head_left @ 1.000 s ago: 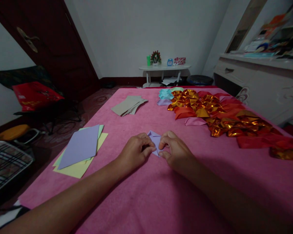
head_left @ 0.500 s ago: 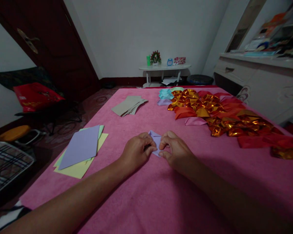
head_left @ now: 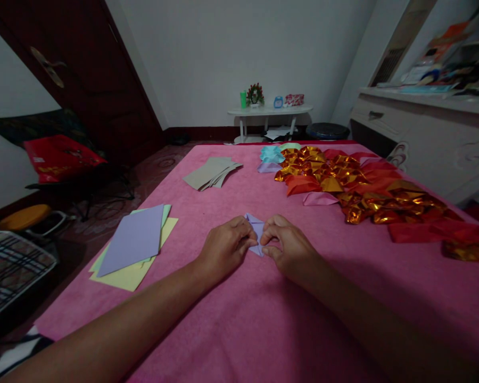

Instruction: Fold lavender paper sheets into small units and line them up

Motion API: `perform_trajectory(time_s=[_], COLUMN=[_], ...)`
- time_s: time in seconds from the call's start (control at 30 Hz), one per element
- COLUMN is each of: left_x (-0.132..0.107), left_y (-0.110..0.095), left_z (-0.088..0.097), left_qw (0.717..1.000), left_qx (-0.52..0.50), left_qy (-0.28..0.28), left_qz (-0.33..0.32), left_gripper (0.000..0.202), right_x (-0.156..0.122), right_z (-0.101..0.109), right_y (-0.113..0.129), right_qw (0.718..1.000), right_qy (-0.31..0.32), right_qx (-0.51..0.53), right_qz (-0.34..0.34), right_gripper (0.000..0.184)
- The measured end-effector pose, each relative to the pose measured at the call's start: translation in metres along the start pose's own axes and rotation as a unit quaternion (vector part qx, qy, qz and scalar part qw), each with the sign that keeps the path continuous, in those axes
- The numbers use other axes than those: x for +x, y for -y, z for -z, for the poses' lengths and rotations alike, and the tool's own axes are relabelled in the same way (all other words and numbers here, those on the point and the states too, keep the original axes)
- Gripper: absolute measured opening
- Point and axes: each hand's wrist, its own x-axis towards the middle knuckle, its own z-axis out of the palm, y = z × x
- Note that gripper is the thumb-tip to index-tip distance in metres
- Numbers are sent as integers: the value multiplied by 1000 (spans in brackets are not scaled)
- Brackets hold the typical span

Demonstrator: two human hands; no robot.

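Observation:
Between my hands is a small folded sheet of purple paper (head_left: pixel 257 229), its far corner creased over. My left hand (head_left: pixel 226 242) pinches its left edge between thumb and fingers. On the opposite edge, my right hand (head_left: pixel 285 242) grips the paper the same way, thumb nearest me. The fingers cover both side edges of the sheet. To the left lies a stack of coloured paper, with a purple sheet (head_left: pixel 133 239) on top and green and yellow sheets (head_left: pixel 122 279) sticking out below.
Shiny gold folded papers (head_left: pixel 311 162) and red ones (head_left: pixel 423 232) cover the right side of the pink cloth (head_left: pixel 231 324). Grey paper sheets (head_left: pixel 209 173) lie fanned out at the far left. A light blue folded paper (head_left: pixel 271 154) sits at the back.
Both hands keep their hold on the purple paper and have barely moved. The left fingers are drawn slightly closer together. The whole view has shifted very slightly.

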Motion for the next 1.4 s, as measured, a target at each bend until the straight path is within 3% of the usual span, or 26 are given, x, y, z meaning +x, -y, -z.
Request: perform_trajectory(time_s=[0.5, 0.57, 0.63, 0.9, 1.0, 1.2, 1.4], left_x=[2, 3, 3, 6, 6, 2, 6], left_y=[2, 3, 3, 6, 5, 1, 8], left_z=[-5, -4, -4, -3, -3, -3, 0], left_qw=[1000, 1000, 1000, 1000, 1000, 999, 989], left_qx=[21, 12, 7, -1, 4, 27, 84], left_qy=[-6, -11, -8, 8, 10, -31, -118], left_qz=[11, 12, 7, 0, 0, 23, 6], left_gripper=[2, 10, 16, 10, 9, 10, 28], right_x=[2, 1, 1, -11, -18, -23, -24], right_z=[1, 2, 2, -3, -5, -5, -11], right_y=[3, 3, 3, 7, 15, 28, 26], right_qw=[1000, 1000, 1000, 993, 983, 942, 910], right_qy=[14, 16, 13, -8, 9, -30, -46], right_qx=[4, -1, -6, -78, -147, -304, -386], right_qz=[-16, -13, -3, 91, 106, 138, 145], right_gripper=[15, 15, 15, 20, 19, 11, 14])
